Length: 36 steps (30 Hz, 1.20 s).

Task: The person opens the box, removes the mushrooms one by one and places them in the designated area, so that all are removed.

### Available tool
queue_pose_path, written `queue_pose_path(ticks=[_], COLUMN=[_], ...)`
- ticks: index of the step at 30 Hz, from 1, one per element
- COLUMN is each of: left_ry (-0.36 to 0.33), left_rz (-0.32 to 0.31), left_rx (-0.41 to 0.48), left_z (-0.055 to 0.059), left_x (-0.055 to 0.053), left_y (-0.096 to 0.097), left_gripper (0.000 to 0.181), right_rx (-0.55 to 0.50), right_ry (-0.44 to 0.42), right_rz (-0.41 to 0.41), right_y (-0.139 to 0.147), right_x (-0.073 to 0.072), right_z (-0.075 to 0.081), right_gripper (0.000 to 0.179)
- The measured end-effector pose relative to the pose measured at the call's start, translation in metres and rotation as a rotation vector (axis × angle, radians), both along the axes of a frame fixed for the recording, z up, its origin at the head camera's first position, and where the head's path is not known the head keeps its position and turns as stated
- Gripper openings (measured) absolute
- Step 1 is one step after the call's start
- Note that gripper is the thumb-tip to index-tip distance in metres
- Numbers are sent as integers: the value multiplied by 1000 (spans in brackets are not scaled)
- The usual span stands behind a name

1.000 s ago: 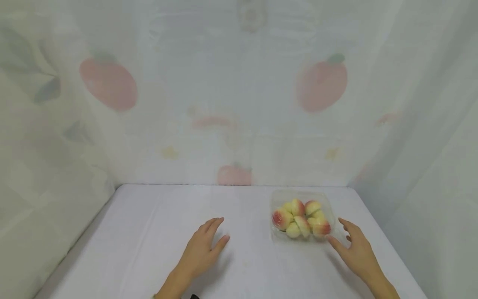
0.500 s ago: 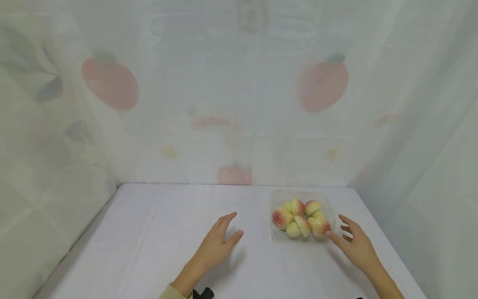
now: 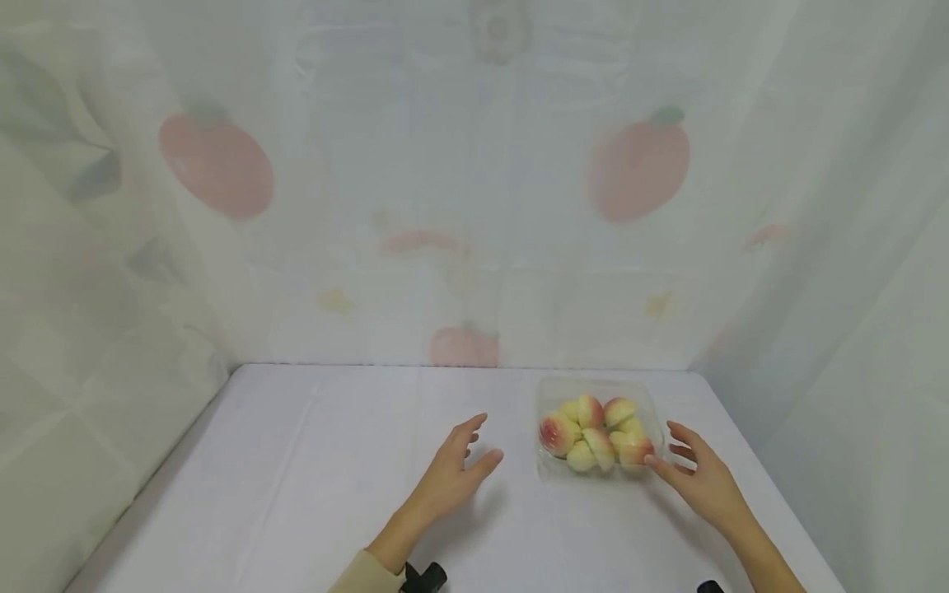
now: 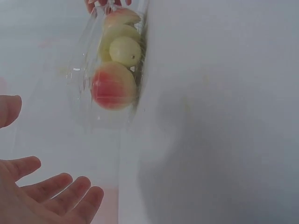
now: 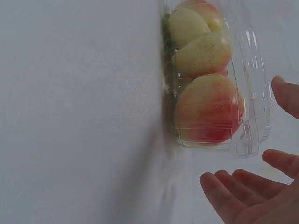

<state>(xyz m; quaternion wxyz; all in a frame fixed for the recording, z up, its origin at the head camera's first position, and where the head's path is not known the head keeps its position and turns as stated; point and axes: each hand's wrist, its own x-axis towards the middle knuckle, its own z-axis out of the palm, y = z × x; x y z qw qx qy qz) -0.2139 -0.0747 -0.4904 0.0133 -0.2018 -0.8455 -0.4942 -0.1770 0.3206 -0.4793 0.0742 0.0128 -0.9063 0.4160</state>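
Note:
A clear plastic clamshell box [image 3: 552,471] sits toward the back right of the white table in the head view. Inside it are several yellow-and-red peaches [image 3: 559,434], some looking like halves. My right hand [image 3: 704,486] is at the box's right side, thumb and fingers spread, fingertips close to its near right corner. To the left of the box, a short gap away, my left hand [image 3: 452,478] hovers with thumb and fingers apart and holds nothing. The right wrist view shows the box's transparent side wall [image 5: 252,102] beside the right fingers [image 5: 219,191].
The table [image 3: 319,461] has a white cover and meets a pale curtain [image 3: 549,165] printed with fruit at the back. More curtain hangs along the left and right sides. Black wrist straps [image 3: 424,578] show at the bottom edge of the head view.
My left hand has moved right and slightly forward, nearer the box. The right hand has shifted only a little, toward the box. The box with the peaches has stayed in place.

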Motion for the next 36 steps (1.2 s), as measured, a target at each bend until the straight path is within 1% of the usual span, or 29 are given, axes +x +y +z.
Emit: queue_pose_path(ticks=[4,12,17,21,26,31,36], left_ry=[-14,-89,-117,-130,-142,-173,-184], left_rz=[-25,-55,-69,-75,-83,-96,-107], left_rx=[44,128,140,147,167,180,196], left_z=[-1,-6,-8,-9,-8,-7,-10], left_x=[-5,-15,-20,-24,-26,-29,-33], left_y=[10,25,35,42,48,58,70], left_gripper=[70,72,73,74,74,79,84], right_rx=[-6,-55,-98,-118,-129,-141,-166], right_ry=[-41,-76,-94,-110,-122,-124,-122], right_rz=[-3,15,36,37,36,36,38], right_y=[0,-1,-2,-2,-2,-2,-2], right_x=[-1,-6,-8,-10,-12,-13,-13], right_z=[1,1,0,-1,-3,-4,-6], right_gripper=[84,82,82,82,83,83,83])
